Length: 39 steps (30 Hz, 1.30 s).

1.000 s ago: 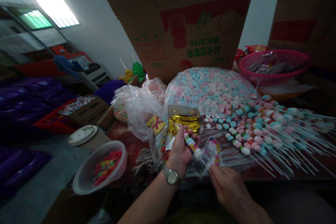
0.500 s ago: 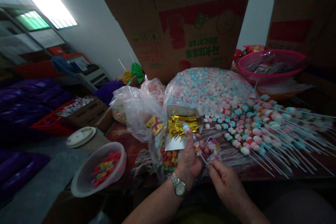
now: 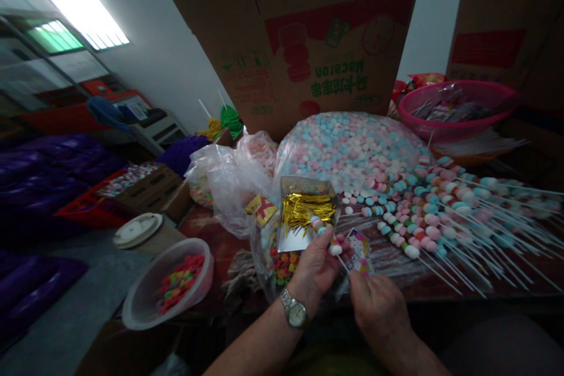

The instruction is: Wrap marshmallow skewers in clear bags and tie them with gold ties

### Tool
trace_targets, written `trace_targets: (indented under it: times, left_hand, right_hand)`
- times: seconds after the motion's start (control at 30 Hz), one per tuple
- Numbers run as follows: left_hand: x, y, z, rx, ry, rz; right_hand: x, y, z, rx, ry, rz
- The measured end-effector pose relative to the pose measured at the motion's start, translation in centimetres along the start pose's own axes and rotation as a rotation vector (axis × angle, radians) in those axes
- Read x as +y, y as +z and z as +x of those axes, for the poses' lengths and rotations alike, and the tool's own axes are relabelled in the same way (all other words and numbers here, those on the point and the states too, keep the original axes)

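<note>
My left hand (image 3: 318,264), with a silver watch (image 3: 294,310) on its wrist, has its fingers closed round a candy skewer (image 3: 335,248) of pale blue, pink and white pieces. The fingers of my right hand (image 3: 374,299) pinch the skewer's white stick at its lower end. Just beyond my left hand is a metal tray (image 3: 293,242) with gold twist ties (image 3: 308,210). A printed card (image 3: 359,249) lies beside the hands. Many finished-looking skewers (image 3: 432,223) are piled to the right, their sticks pointing toward the lower right.
A large bag of pastel candies (image 3: 352,147) stands behind the tray, before an open cardboard box (image 3: 308,41). At the left is a bowl (image 3: 132,305) of coloured rings. A pink basket (image 3: 458,120) stands back right. A clear bag (image 3: 233,176) lies left of the tray.
The skewer has slid down through my left hand, and its white lower candy now shows below the fingers. My right hand has turned over, still pinching the stick. My left fingers have shifted.
</note>
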<state>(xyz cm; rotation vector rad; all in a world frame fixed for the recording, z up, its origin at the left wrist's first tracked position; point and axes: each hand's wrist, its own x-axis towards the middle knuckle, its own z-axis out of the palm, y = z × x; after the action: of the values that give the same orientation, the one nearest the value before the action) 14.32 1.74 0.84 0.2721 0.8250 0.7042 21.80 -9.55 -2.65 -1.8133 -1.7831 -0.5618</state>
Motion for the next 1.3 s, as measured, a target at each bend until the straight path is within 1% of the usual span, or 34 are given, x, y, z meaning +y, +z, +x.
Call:
trace_targets:
  times: [0.1, 0.2, 0.27, 0.3, 0.4, 0.47, 0.5, 0.6, 0.67, 0.73, 0.77, 0.8, 0.83, 0.9, 0.93, 0.97, 1.0, 1.03, 1.07, 1.1, 1.13, 1.17, 1.2, 1.23, 1.27, 1.3]
  left_hand:
    - [-1.6, 0.5, -0.7, -0.021, -0.019, -0.014]
    - [-3.5, 0.6, -1.5, -0.082, -0.146, 0.041]
    - [-3.9, 0.1, -1.7, -0.121, -0.223, 0.094]
    - [-3.8, -0.2, -1.7, -0.134, -0.234, 0.113]
    - [-2.4, -0.9, -1.1, -0.166, -0.193, 0.106]
    - [-1.7, -0.9, -0.7, -0.185, -0.158, 0.086]
    - [-1.6, -0.8, -0.5, -0.187, -0.146, 0.088]
    - [-2.8, 0.0, -0.4, -0.184, -0.144, 0.186]
    - [-4.0, 0.4, -0.6, -0.205, -0.096, 0.313]
    - [-4.3, 0.3, -1.2, -0.239, 0.024, 0.506]
    - [-4.0, 0.2, -1.8, -0.267, 0.104, 0.642]
    - [-3.2, 0.0, -2.5, -0.317, 0.181, 0.810]
    - [-2.0, -0.1, -3.3, -0.358, 0.282, 1.002]
    - [1.0, -0.2, -5.0, -0.554, 0.482, 1.450]
    - [2.7, -0.2, -5.7, -0.553, 0.690, 1.649]
    - [4.3, -0.2, -6.2, -0.416, 0.992, 1.790]
    - [5.7, -0.2, -6.5, -0.252, 1.192, 1.932]
    - [6.7, -0.2, -6.6, -0.168, 1.304, 2.060]
    - [7.3, -0.4, -6.5, -0.173, 1.347, 2.169]
    - [7.5, -0.6, -6.2, -0.242, 1.289, 2.268]
    - [7.4, -1.0, -5.9, -0.338, 1.171, 2.328]
    - [7.0, -1.4, -5.6, -0.424, 1.019, 2.342]
    - [6.4, -1.8, -5.3, -0.477, 0.867, 2.309]
    - [5.6, -2.2, -5.1, -0.497, 0.747, 2.235]
    - [4.9, -2.5, -5.0, -0.500, 0.663, 2.137]
    - [4.1, -2.8, -5.0, -0.503, 0.609, 2.027]
  right_hand:
    - [-0.4, 0.6, 0.0, -0.012, 0.076, -0.017]
    - [-0.2, 1.0, 0.1, -0.022, 0.165, -0.034]
    - [0.2, 1.1, 0.1, -0.037, 0.189, -0.026]
    - [0.6, 1.1, 0.0, -0.037, 0.194, -0.019]
    - [1.5, 0.8, -0.2, -0.006, 0.186, 0.004]
    - [1.7, 0.7, -0.2, 0.005, 0.172, 0.009]
    - [1.6, 0.7, -0.2, 0.001, 0.163, 0.008]
    - [0.8, 1.1, 0.1, -0.009, 0.154, 0.008]
    - [0.4, 1.6, 0.3, -0.003, 0.178, 0.015]
    - [0.4, 1.8, 0.5, 0.005, 0.211, 0.070]
    - [0.7, 1.8, 0.5, 0.001, 0.223, 0.125]
    - [1.1, 1.7, 0.6, -0.006, 0.231, 0.193]
    - [1.7, 1.5, 0.7, -0.022, 0.236, 0.263]
    - [2.8, 0.6, 1.0, -0.081, 0.237, 0.382]
    - [3.4, 0.1, 1.2, -0.121, 0.232, 0.428]
    - [3.8, -0.6, 1.5, -0.165, 0.222, 0.469]
    - [4.1, -1.2, 1.8, -0.210, 0.207, 0.511]
    - [4.3, -1.8, 2.1, -0.250, 0.186, 0.552]
    - [4.4, -2.3, 2.3, -0.279, 0.160, 0.587]
    - [4.4, -2.7, 2.6, -0.298, 0.132, 0.609]
    - [4.3, -3.0, 2.7, -0.310, 0.103, 0.618]
    - [4.3, -3.2, 2.8, -0.316, 0.077, 0.613]
    - [4.2, -3.3, 2.9, -0.322, 0.054, 0.596]
    - [4.2, -3.2, 2.9, -0.327, 0.031, 0.573]
    - [4.2, -3.1, 2.9, -0.332, 0.005, 0.546]
    - [4.3, -2.9, 2.9, -0.338, -0.024, 0.516]
